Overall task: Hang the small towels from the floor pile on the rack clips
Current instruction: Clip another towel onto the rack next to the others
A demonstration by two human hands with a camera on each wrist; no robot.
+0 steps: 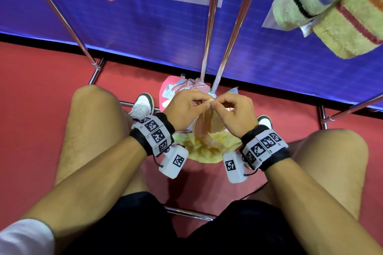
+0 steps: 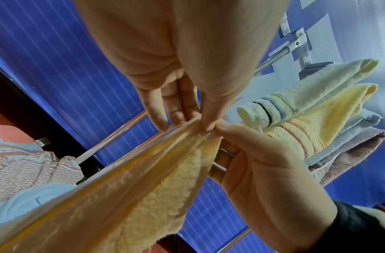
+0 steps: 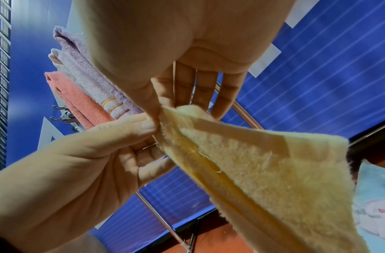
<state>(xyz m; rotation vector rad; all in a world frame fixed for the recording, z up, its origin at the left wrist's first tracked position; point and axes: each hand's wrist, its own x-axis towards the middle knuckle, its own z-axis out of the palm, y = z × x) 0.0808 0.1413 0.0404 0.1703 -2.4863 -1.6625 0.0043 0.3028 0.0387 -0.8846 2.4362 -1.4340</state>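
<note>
Two hands pinch one corner of a fluffy yellow terry towel (image 1: 204, 130): left hand (image 1: 184, 109) and right hand (image 1: 236, 114), fingertips touching. The cloth hangs over the floor pile (image 1: 207, 151), possibly touching it, below the chrome rack (image 1: 211, 16).

Both hands, left (image 1: 187, 107) and right (image 1: 233, 113), meet at one corner of the pale yellow terry towel (image 1: 205, 130), above the mixed towel pile (image 1: 184, 87) on the red floor (image 1: 41, 80), between the chrome rack poles (image 1: 209, 27).
</note>
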